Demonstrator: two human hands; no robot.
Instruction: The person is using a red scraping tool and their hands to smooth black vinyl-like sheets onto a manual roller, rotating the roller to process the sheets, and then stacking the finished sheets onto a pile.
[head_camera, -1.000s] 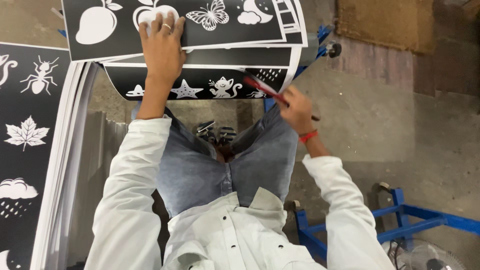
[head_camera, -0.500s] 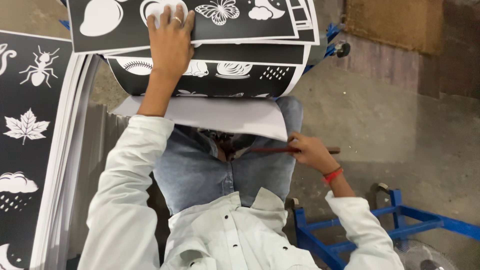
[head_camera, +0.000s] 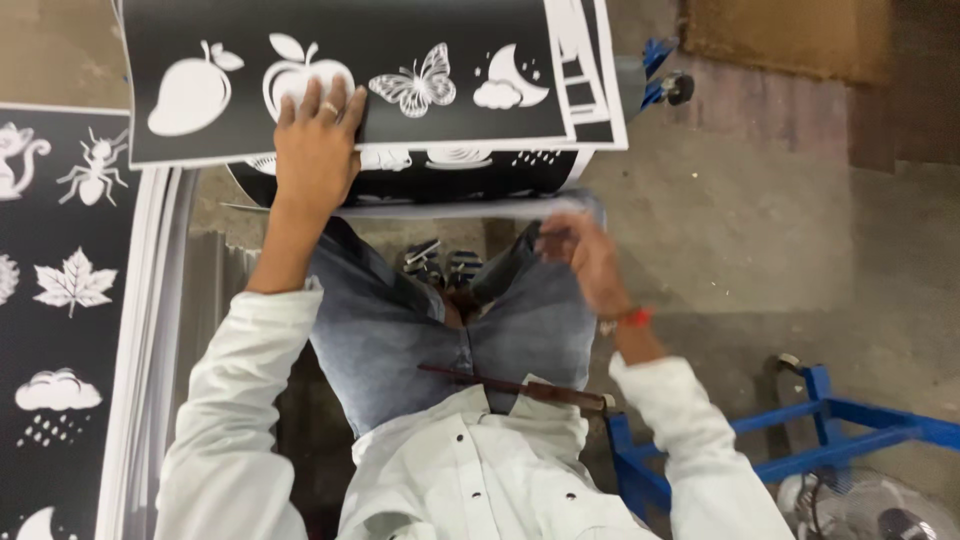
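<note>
The left hand (head_camera: 315, 150) lies flat, fingers (head_camera: 345, 105) spread open, on the top black sheet (head_camera: 340, 60) printed with white fruit, butterfly and moon shapes, which tops a stack at the far side. The right hand (head_camera: 590, 260) pinches the near edge of a lower sheet (head_camera: 470, 208) above the knees; it is blurred. A dark-handled tool (head_camera: 515, 385) rests across the lap, near the blue metal frame (head_camera: 800, 440) at right.
</note>
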